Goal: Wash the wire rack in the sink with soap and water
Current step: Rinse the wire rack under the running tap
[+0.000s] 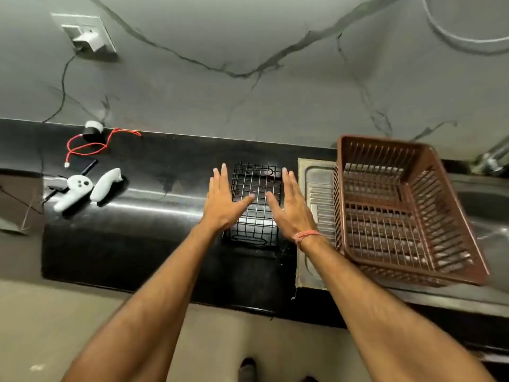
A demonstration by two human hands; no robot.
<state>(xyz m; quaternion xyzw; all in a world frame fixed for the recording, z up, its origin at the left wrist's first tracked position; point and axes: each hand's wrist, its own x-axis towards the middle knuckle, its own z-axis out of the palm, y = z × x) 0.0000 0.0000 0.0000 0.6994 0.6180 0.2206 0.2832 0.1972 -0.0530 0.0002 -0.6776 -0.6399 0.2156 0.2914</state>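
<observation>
Left hand (224, 201) and right hand (290, 206) flat, fingers straight, palms down, flanking wire rack (256, 205) on black counter (154, 216); gripping nothing, thumbs angled inward over rack.

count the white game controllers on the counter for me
2. One controller lies at the left of the black counter, its buttons facing up; the other controller lies just right of it, close beside it. None seems hidden.
</observation>
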